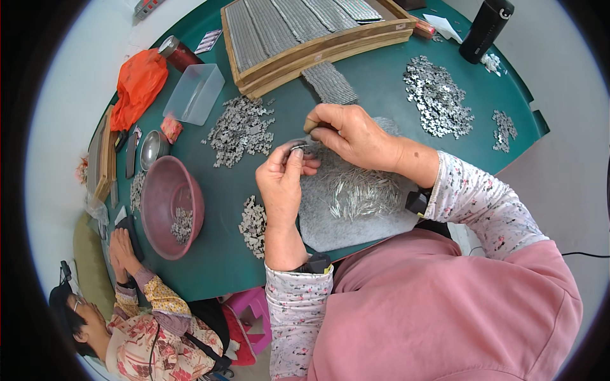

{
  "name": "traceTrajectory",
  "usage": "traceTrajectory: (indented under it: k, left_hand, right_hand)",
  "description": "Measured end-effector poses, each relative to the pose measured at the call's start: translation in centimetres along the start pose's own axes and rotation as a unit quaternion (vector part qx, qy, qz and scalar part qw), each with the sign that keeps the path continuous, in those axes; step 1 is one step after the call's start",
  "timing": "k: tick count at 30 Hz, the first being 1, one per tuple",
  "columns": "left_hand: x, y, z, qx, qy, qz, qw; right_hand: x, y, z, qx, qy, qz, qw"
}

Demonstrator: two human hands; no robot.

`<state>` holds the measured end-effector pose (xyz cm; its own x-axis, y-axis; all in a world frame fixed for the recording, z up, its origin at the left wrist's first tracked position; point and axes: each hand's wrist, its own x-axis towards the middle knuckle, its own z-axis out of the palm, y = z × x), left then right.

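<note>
Over the grey felt mat [318, 222], my left hand [283, 181] pinches a small dark metal piece [299, 147] between thumb and fingertips. Just above and to the right of it, my right hand [357, 136] is closed in a pinch; whatever sits between its fingertips is too small to make out. A heap of thin silvery pins [359, 193] is spread on the mat under and beside my hands. Beyond my right hand lies a block of small metal links in rows [330, 83], against a wooden tray. Close to my left wrist is a pile of pale small parts [253, 225].
A wooden tray [330, 46] bears rows of grey metal strips. Piles of metal links lie left [240, 130] and right [438, 98]. Leftward stand a clear plastic box [194, 95], a pink bowl [152, 213] and a co-worker's hands [122, 251]. A black bottle [486, 30] stands far right.
</note>
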<state>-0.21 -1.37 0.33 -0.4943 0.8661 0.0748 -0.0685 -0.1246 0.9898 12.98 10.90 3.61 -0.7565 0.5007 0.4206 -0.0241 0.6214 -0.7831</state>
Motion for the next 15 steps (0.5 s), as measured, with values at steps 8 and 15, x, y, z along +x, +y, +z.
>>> traceTrajectory:
  k: [8,15]
  left_hand:
    - [0.0,0.0,0.5,0.01,-0.019,0.021,1.0]
    - [-0.2,0.1,0.4,0.01,-0.02,0.021,1.0]
  right_hand:
    - [0.0,1.1,2.2,0.138,-0.004,0.06,0.989]
    - [-0.2,0.9,2.6,0.19,0.002,0.105,0.976]
